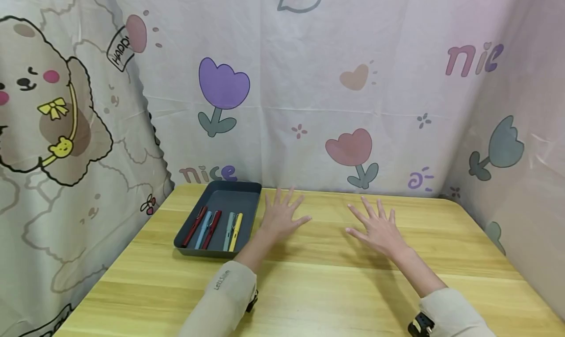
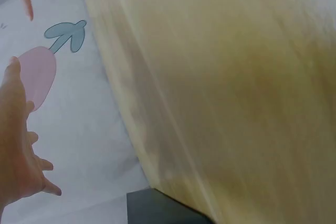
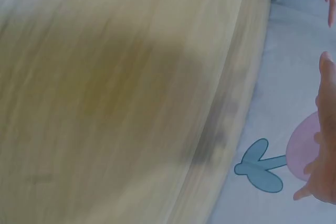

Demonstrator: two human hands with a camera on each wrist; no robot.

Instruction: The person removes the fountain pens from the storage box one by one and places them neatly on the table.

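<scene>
left hand: the left hand (image 1: 281, 219) is held out palm down just to the right of the tray, fingers straight and fanned apart, thumb pointing towards the other hand; it holds nothing.
right hand: the right hand (image 1: 380, 231) is well apart from the tray, its fingers also straight and spread, thumb turned inward, nothing in its grasp.
height: both hands seem to hover over the table (image 1: 322, 298), with shadows on the wood below them, though the gap is hard to judge from these angles.
tray: the dark grey tray (image 1: 234, 199) sits on the left side of the table, towards the back; the left forearm passes across its near right corner.
pens: five lie side by side in the near part of the tray, all slanting. from left to right: a dark red pen (image 1: 194, 226), a light blue pen (image 1: 203, 230), a second dark red pen (image 1: 212, 230), a pale teal pen (image 1: 228, 231) and a yellow pen (image 1: 236, 232).
sleeves: beige, the left sleeve (image 1: 220, 298) bearing small lettering; a black strap (image 1: 421, 324) shows at the right cuff.
backdrop: a pale cloth (image 1: 291, 82) hangs behind the table, printed with tulips, hearts and the word "nice".
</scene>
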